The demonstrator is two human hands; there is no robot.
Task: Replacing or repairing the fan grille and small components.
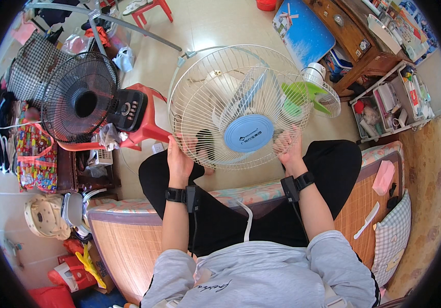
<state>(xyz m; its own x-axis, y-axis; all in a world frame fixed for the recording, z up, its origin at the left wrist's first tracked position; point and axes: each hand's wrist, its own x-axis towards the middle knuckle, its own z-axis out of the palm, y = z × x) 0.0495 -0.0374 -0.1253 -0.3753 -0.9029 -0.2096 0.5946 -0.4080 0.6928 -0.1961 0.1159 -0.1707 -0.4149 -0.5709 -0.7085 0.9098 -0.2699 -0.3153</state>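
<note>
A large white wire fan guard [248, 160] with a round light blue centre badge [249, 133] is between my two hands, raised over the floor in front of my knees. My left hand [179, 161] grips its lower left rim, thumb upward. At the lower right rim, my right hand [290, 149] has its fingers behind the wires. Pale blue blade-like shapes [248, 92] show through the mesh; whether they are joined to the guard I cannot tell. A small white fan with green blades [320, 97] stands just beyond its right edge.
To the left, a black fan [79, 97] lies by a red plastic stool [151, 120]. A wooden cabinet [354, 36], a blue board [305, 33] and a storage rack [384, 105] are at the right. A white knife-shaped item [366, 220] and pink pack [384, 177] lie on the mat beside me.
</note>
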